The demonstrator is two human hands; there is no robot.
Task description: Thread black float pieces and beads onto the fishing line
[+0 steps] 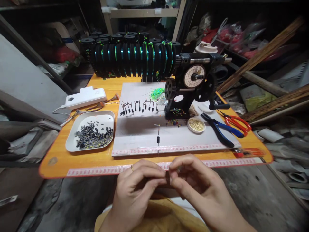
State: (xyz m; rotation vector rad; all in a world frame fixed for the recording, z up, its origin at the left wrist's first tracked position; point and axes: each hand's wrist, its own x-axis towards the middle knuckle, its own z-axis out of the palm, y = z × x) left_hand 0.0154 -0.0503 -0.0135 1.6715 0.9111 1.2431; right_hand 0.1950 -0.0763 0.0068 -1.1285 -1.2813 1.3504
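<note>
Below the table's front edge, my left hand (138, 185), with a ring on one finger, is closed in a pinch. My right hand (201, 185) pinches close beside it, the fingertips nearly meeting. Something small and greyish shows between the right fingers, too unclear to name. Just beyond them, a small black cylinder (158, 139) lies on the white board (135, 129). From it a thin line runs down toward my left fingertips, where it is lost to sight. Several similar black cylinders with thin stems (139, 109) stand in a row farther back on the board.
A white tray (110, 116) of small dark pieces is at left, below a white power strip (85, 98). Black spools (132, 59) on a hand-cranked winder (181, 93) stand behind. Gold beads (196, 125), blue-handled pliers (220, 130) and red-handled pliers (236, 124) lie at right. Measuring tapes (96, 170) line the front.
</note>
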